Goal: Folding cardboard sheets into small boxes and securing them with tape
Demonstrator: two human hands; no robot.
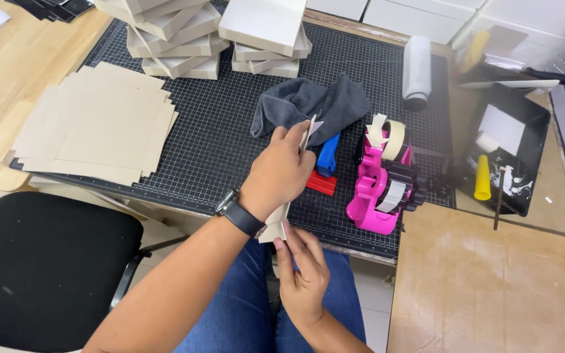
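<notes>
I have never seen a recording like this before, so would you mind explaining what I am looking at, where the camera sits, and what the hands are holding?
There is no machine here: a seated person works with two bare hands, and the single camera is worn on their head, looking down. The left hand, with a wristwatch, grips the top of a piece of beige cardboard; the right hand pinches its lower end.

Beyond the hands lies a black gridded cutting mat. On it rest a stack of flat cardboard sheets, piles of folded white boxes, a grey cloth, a pink tape dispenser, and a blue and red tool I cannot identify. To the right sits a black tray holding a yellow cone-shaped piece.
</notes>
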